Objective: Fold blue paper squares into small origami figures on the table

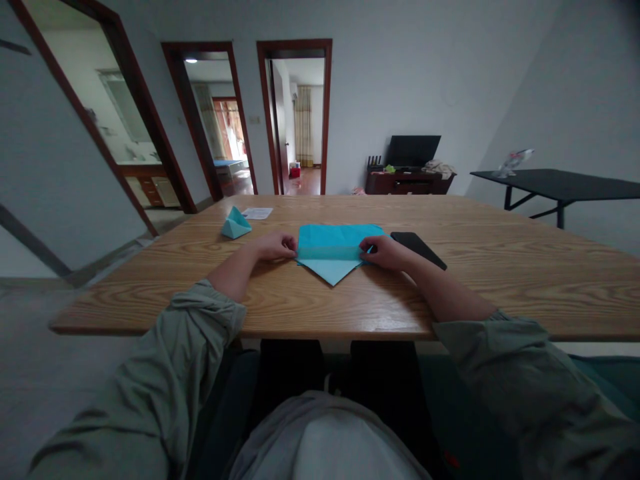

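Note:
A folded sheet of blue paper (333, 257) lies on the wooden table in front of me. It has a darker blue upper part, a paler band across it and a pale triangle pointing toward me. My left hand (278, 247) pinches the left end of the paler band. At the opposite end, my right hand (381, 253) is closed on the paper's edge between thumb and fingers. A folded light-blue paper piece (235, 223) stands on the table beyond my left hand.
A flat black object (420, 249) lies just right of my right hand. A white printed slip (257, 213) is near the far left of the wooden table (500, 287). Further back stand a black table (565, 183) and a cabinet with a television (413, 151).

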Action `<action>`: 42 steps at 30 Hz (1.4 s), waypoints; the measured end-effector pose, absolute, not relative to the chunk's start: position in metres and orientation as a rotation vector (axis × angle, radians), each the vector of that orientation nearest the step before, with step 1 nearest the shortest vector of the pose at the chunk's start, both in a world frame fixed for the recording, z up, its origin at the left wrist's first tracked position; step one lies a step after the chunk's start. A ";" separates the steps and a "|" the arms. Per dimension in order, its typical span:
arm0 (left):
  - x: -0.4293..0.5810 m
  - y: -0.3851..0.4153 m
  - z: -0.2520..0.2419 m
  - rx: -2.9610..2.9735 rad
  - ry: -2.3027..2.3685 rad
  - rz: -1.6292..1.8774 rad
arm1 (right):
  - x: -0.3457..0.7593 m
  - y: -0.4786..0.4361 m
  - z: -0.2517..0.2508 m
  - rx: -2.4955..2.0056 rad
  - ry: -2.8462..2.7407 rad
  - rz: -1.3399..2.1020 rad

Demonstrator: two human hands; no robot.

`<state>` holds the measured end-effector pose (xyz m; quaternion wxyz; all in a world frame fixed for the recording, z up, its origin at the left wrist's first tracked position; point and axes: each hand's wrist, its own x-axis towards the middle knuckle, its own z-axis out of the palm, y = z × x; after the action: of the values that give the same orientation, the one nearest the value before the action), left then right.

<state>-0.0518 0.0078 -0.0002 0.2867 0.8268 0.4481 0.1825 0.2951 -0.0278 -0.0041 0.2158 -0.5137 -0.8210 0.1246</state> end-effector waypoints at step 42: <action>-0.029 -0.017 0.024 1.638 0.804 0.819 | 0.284 -0.043 0.012 -1.221 -2.120 0.614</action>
<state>-0.0286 -0.0166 0.0243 0.5403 0.6892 0.3382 0.3447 0.2836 -0.0427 0.0115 0.3045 -0.4610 -0.8006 0.2319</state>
